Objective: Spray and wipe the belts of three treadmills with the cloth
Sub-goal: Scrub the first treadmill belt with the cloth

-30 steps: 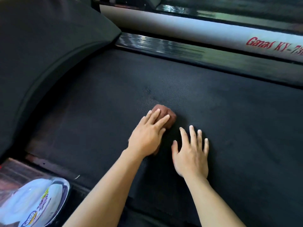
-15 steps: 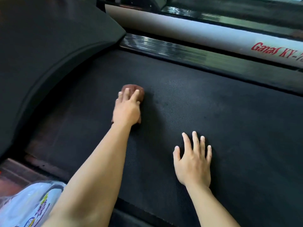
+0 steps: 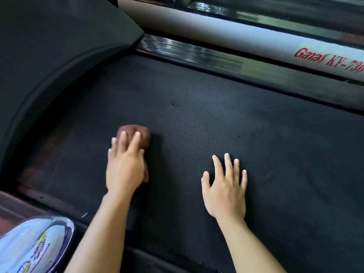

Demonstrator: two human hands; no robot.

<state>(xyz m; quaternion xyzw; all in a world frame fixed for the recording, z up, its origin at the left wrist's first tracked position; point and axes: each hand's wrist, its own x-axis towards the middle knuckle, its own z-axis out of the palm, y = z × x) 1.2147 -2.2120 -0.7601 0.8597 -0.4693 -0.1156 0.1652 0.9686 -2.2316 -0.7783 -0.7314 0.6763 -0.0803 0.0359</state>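
While left hand (image 3: 126, 170) presses straight fingers onto crumpled brown cloth (image 3: 140, 133), cloth lies on left part of textured black treadmill belt (image 3: 226, 115). Right hand (image 3: 226, 191) flat on belt's middle, fingers spread, holding nothing. Curved black cover (image 3: 49, 46) at belt's left end.

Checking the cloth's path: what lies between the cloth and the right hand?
In the head view, only bare black belt lies between the cloth, pressed under the left hand, and the right hand resting flat on the belt.
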